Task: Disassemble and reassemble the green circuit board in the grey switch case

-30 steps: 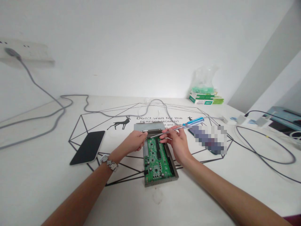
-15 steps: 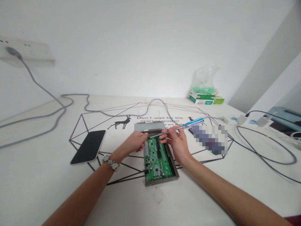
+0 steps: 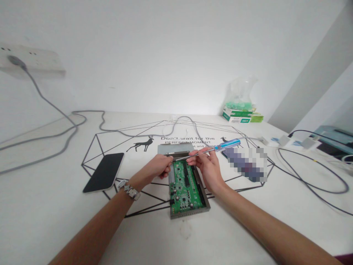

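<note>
A green circuit board (image 3: 183, 187) lies in a shallow metal case (image 3: 205, 204) on the white table, in front of me. My right hand (image 3: 208, 165) holds a screwdriver (image 3: 227, 145) with a clear blue handle; its shaft slants down to the left over the far end of the board. At the far left corner of the case is my left hand (image 3: 161, 165), its fingers pinched together near the screwdriver's tip. What those fingers hold, if anything, is too small to make out. Behind the case lies a flat grey metal plate (image 3: 175, 148), partly covered by the hands.
A dark-screened phone (image 3: 104, 173) lies on the left. To the right lies a blurred-out phone-like object (image 3: 244, 165). Grey cable (image 3: 132, 135) winds along the back, and black cable (image 3: 306, 180) loops at right. Small boxes (image 3: 237, 114) carry a plastic bag (image 3: 241, 94) by the wall.
The screwdriver's handle has shifted very slightly to the right in my right hand. My left hand stays at the same corner, and the board has not moved.
</note>
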`<state>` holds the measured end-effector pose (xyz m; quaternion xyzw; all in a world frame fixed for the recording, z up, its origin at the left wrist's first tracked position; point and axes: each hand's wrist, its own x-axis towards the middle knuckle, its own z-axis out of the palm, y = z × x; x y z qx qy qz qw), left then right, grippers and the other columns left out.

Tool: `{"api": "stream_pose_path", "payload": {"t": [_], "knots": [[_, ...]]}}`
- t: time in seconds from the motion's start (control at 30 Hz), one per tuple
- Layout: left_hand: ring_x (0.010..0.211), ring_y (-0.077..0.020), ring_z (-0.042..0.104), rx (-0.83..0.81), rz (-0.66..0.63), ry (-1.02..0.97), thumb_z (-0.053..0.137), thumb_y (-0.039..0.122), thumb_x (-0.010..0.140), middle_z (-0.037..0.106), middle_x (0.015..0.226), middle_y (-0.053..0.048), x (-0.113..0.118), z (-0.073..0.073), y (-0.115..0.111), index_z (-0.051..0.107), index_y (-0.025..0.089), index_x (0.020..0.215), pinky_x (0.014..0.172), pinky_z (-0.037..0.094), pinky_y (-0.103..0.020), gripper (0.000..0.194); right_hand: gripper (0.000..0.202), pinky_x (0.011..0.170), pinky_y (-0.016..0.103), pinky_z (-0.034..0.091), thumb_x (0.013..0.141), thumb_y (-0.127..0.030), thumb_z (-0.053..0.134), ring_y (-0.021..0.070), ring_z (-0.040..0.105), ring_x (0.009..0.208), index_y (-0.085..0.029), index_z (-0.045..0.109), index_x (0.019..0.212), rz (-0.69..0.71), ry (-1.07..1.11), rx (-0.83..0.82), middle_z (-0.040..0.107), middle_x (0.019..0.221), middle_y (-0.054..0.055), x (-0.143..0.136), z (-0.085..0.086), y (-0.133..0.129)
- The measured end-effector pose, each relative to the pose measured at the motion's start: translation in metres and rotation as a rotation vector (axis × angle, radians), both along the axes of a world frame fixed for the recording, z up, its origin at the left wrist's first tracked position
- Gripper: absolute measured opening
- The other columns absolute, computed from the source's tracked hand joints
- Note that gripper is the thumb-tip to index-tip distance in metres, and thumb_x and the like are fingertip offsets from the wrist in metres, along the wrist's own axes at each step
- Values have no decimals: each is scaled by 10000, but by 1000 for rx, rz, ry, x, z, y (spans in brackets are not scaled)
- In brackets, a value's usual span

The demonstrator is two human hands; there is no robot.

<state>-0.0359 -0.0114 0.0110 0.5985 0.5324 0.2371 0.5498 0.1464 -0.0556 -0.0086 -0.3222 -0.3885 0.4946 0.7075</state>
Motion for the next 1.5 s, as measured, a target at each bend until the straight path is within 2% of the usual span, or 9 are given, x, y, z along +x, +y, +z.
{"api": "stream_pose_path", "payload": {"t": [0.4, 0.63, 0.87, 1.07, 1.17, 1.3, 1.4, 1.5], "knots": [[376, -58, 308, -114, 39, -103, 528, 386, 884, 337, 484, 96, 2, 6, -4, 366, 213, 669, 404, 216, -210, 320, 314, 682, 287, 582, 812, -281, 720, 152, 723, 686, -254, 417, 889, 79, -16, 67, 758, 838, -8, 0, 4, -3], [393, -37, 263, -177, 16, -192, 546, 396, 884, 300, 525, 110, 1, 0, 0, 327, 214, 668, 404, 189, -198, 357, 367, 715, 270, 596, 838, -337, 736, 131, 732, 707, -267, 385, 920, 93, -24, 75, 773, 898, -12, -5, -1, -3], [398, -34, 211, -241, 34, -211, 521, 408, 917, 285, 510, 109, 6, 7, -5, 307, 214, 660, 405, 144, -193, 387, 415, 708, 256, 604, 829, -382, 758, 129, 738, 706, -271, 370, 927, 90, -19, 80, 771, 885, -9, -8, 1, -4], [386, -48, 258, -220, 30, -264, 452, 417, 968, 291, 501, 103, 11, 8, -10, 329, 211, 664, 395, 169, -188, 388, 349, 703, 270, 619, 852, -406, 732, 139, 741, 711, -254, 431, 941, 74, -75, 76, 761, 874, 2, -7, 8, -6], [367, -67, 299, -133, -5, -191, 442, 520, 963, 315, 481, 94, 13, 4, -9, 357, 214, 663, 385, 207, -205, 437, 311, 683, 285, 626, 872, -423, 709, 140, 731, 675, -242, 467, 947, 36, -131, 86, 751, 851, 5, -4, 12, -5], [345, -117, 363, 90, 10, 56, 317, 629, 964, 376, 435, 61, 12, -1, -5, 493, 202, 674, 395, 276, -258, 545, 281, 611, 268, 613, 917, -466, 637, 129, 700, 587, -240, 483, 984, -1, -262, 117, 723, 783, -18, 4, 15, 0], [445, -147, 476, 429, 22, 253, 318, 542, 989, 473, 475, 21, 12, 0, -4, 584, 182, 700, 501, 356, -279, 532, 293, 549, 266, 591, 927, -507, 599, 128, 665, 526, -241, 491, 991, -36, -391, 137, 704, 758, -24, 12, 15, 5], [539, -155, 517, 709, -25, 325, 403, 442, 986, 522, 545, 20, 12, -1, -6, 603, 185, 758, 563, 359, -276, 398, 280, 506, 266, 555, 949, -513, 556, 139, 647, 507, -242, 497, 988, -74, -532, 167, 685, 744, -20, 18, 19, 12]]}}
